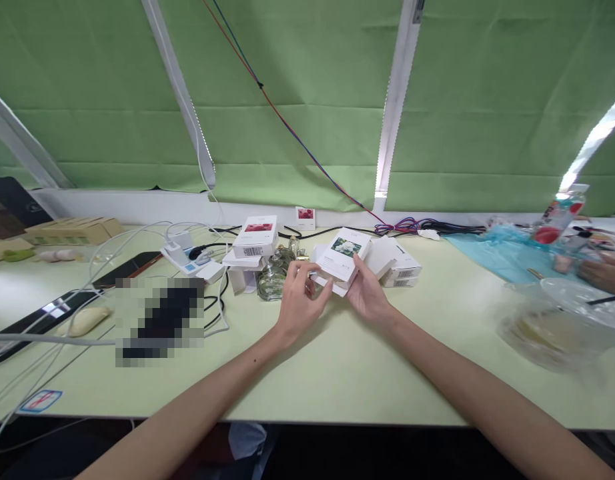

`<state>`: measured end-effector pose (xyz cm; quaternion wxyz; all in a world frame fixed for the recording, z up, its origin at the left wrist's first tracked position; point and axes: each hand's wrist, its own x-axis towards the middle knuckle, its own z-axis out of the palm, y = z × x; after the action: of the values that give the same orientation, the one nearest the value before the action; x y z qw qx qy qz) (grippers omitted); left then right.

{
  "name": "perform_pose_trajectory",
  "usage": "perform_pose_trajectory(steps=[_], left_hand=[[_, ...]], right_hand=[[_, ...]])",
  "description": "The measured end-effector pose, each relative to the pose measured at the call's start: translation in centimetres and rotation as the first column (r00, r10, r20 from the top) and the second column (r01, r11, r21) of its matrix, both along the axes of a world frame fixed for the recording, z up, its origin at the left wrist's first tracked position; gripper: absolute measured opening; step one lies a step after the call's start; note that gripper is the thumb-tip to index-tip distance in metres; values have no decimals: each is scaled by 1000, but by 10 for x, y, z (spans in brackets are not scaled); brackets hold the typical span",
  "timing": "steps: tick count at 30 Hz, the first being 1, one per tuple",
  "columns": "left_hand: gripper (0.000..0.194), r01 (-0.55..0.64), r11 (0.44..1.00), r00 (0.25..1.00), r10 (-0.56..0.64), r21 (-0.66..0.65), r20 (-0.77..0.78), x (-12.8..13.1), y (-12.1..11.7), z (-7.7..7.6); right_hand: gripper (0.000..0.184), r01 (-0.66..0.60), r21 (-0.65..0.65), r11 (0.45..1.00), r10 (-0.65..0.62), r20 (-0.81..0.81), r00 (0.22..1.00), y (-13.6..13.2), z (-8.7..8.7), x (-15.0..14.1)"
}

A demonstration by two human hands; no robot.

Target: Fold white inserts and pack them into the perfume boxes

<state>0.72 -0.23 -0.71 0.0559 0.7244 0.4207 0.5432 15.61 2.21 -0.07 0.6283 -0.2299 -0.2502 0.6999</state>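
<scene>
My right hand (pixel 370 291) is closed round the right side and underside of a small white box (pixel 343 255) with a white-flower picture, held tilted above the table. My left hand (pixel 300 300) is at the box's lower left corner, its fingers curled and its thumb by the lower flap. Whatever is between those fingers is too small to make out. Behind the held box, more white boxes (pixel 403 267) lie on the table. To the left, a white box with a red-flower picture (pixel 258 233) sits on top of another box, beside clear glass bottles (pixel 271 280).
A power strip (pixel 185 257) and loose cables lie left of the bottles, near a yellowish computer mouse (pixel 85 321). Another red-picture card or box (pixel 305 217) stands at the wall. On the right are a blue sheet (pixel 492 257), a blurred plastic tub (pixel 552 327) and another person's hand (pixel 605 272).
</scene>
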Motion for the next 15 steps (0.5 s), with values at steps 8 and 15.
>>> perform_pose_trajectory(steps=[8,15], left_hand=[[27,-21,998,999,23,-53,29,-1,3,-2],[24,24,999,997,-22,-30,72,0,3,-4]], right_hand=[[30,-11,12,1000,12,-14,1000,2,-2,0],[31,-20,12,1000,20,-18,1000,1,-2,0]])
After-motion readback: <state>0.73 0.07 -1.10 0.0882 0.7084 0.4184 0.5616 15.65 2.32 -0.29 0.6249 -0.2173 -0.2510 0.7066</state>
